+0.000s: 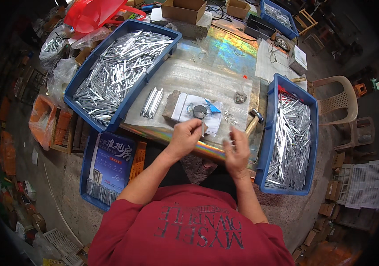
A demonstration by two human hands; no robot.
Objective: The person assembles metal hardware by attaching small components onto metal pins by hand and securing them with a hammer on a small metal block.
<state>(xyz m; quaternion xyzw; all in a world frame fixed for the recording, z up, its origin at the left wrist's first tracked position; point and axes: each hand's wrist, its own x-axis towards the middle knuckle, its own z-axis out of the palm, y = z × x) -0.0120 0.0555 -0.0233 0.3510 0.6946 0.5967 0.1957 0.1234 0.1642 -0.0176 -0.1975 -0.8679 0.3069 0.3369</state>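
Note:
My left hand [186, 138] is closed in a pinch on a slim metal strip [203, 129], held upright at the near edge of a paper-covered block [180, 107]. Just beyond those fingertips, a dark round disc [199, 112] rests on the paper beside a blue triangular scrap [213, 107]. My right hand [237, 153] is raised at the table's front edge; motion smears its fingers, so their grip is unclear. Small metal pins [230, 118] lie scattered beyond it. To its right is a hammer [254, 122] with a wooden handle. Several silvery strips [152, 103] lie side by side left of the block.
A large blue bin [71, 85] heaped with metal strips stands at the left. Another blue bin [314, 128] of strips is at the right. A lower blue bin [85, 168] holds a printed sheet and strips. Farther right stands a beige plastic chair [338, 95].

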